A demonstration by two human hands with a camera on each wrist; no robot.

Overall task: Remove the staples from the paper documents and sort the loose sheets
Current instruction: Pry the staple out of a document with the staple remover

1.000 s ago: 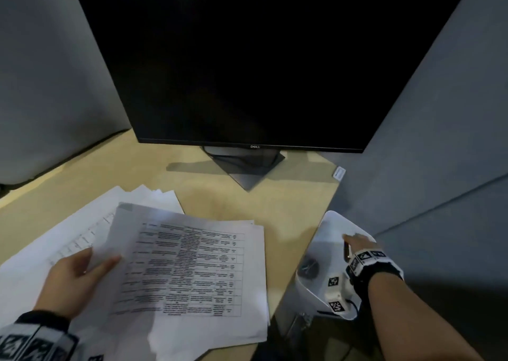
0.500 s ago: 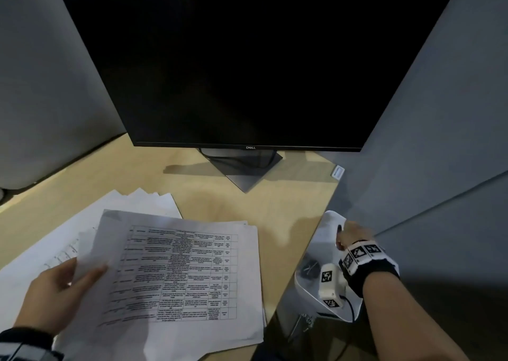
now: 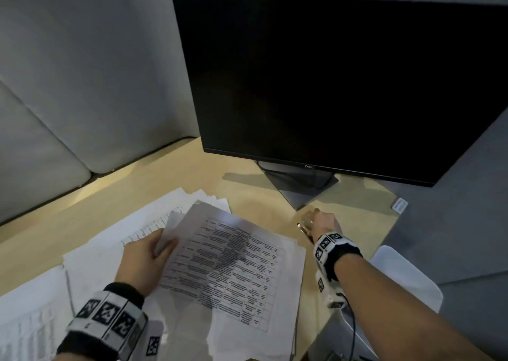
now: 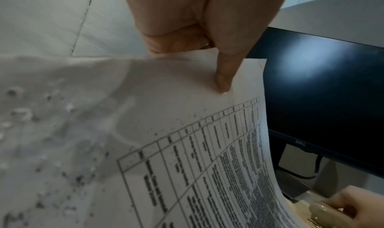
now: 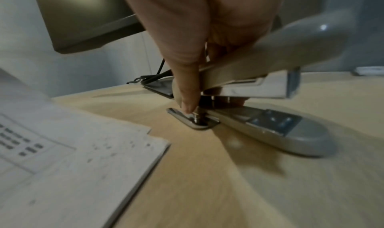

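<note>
The printed sheet (image 3: 233,267) with the table of text lay on top of the paper stack (image 3: 90,253) on the table (image 3: 264,195), its near-left corner lifted. The left hand (image 3: 143,259) pinched that corner, thumb on top and fingers curled beneath, as the left wrist view showed plainly. Half a second before, the same hand held the stack lower and flatter; now the corner was raised and the pages beneath it fanned.

The bigger change was on the right. The right hand (image 3: 321,223) had left the white tray (image 3: 406,283) off the table's right edge, where it was reaching a second ago, and had come over the bare wood in front of the monitor (image 3: 343,86). It was clamped on a grey stapler (image 5: 270,90), thumb pressed near the hinged metal end, the stapler's base resting on the table just beside the stack's far corner, not touching the paper.

So the tool had been fetched and brought to the work. My reading: the pull had not begun, since tool and sheet were still apart. The next step likely needs the stapled corner brought to the stapler's metal tip. No staple could be made out in the blurred views, so which corner is bound I cannot tell.
</note>
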